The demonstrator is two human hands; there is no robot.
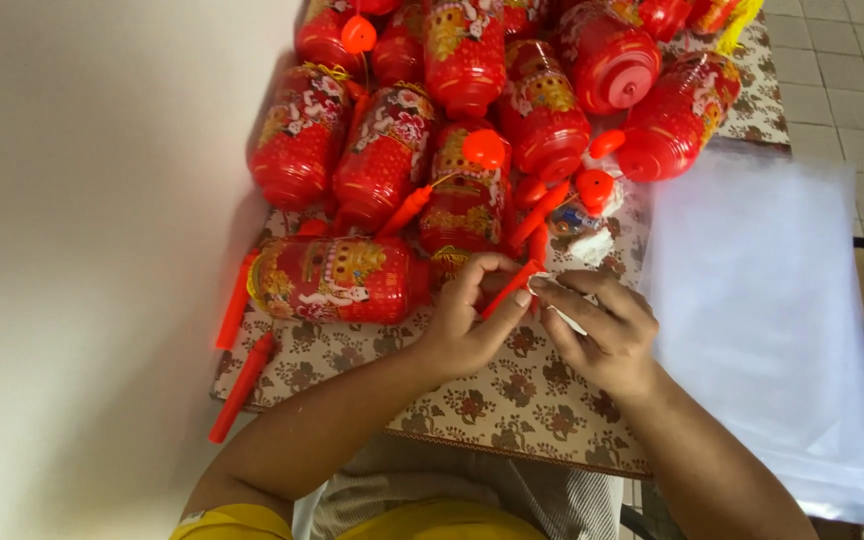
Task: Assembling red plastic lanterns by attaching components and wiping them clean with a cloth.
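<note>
Hidden and cut-off parts around the hands

The right hand [602, 335] is covering most of a small white piece, so its kind is staying unclear; the red stick [508, 290] is disappearing behind the left hand [467, 320]; the top edge is cropping the rear lanterns [467, 40], and the plastic sheets [762, 320] are hiding the desk [512, 400] beneath.
</note>
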